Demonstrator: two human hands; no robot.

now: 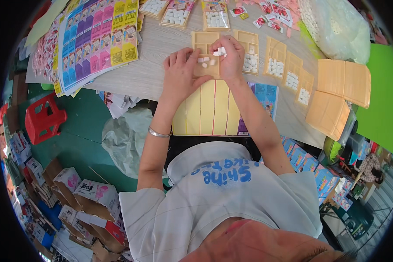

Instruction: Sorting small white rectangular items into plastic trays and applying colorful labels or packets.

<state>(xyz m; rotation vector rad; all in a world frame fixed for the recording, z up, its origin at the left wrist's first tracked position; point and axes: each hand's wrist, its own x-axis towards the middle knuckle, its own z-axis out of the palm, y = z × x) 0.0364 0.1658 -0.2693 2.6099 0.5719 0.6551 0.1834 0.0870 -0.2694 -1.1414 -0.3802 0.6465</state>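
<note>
A tan plastic tray (200,36) with compartments lies on the table in front of me, a few white candy-like pieces (205,65) in its lower compartment. My left hand (181,72) holds this tray at its left side, the thumb along the near edge and the fingers at the left rim. Over the tray's right side, my right hand (232,54) is closed around several white pieces (219,51), which show at the fingertips. Just right of that hand is another tan tray (251,37) with white pieces in its lower compartment.
Further filled trays (276,65) run toward the right, beside stacked tan trays (344,83). A clear bag of white pieces (336,28) stands at the far right. Printed sheets (98,41) cover the left; small red-and-white packets (275,13) lie at the back. A red stool (43,118) is on the floor.
</note>
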